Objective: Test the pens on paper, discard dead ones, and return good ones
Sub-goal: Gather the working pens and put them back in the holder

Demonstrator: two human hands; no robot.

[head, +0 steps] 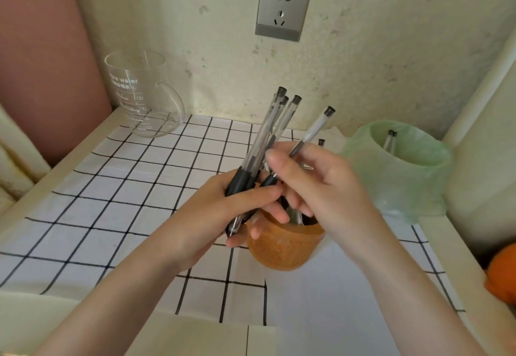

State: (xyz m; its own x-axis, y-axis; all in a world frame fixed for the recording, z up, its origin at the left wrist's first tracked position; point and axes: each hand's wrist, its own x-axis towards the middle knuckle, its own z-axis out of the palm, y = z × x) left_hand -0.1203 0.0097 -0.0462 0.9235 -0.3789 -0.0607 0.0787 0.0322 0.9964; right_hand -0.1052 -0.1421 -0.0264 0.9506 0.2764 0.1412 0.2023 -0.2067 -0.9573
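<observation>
Left hand (231, 210) gripped 4 pens (268, 129) over 1 cup (282, 246) | right hand (321, 185) pinched 1 pen (315, 129) | 1 bin (363, 165) held 2 more pens (389, 140) | 1 mug (142, 96) at back

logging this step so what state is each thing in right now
bundle of pens: gripped in left hand, tips down
single pen: pinched in right hand
brown cup: upright, below the hands
green-lined bin: open
discarded pens: standing in the bin
glass mug: upright, empty
wall socket: nothing plugged in

Left hand (223, 210) grips a pen bundle (268, 129); right hand (315, 182) pinches one pen (315, 129).
</observation>
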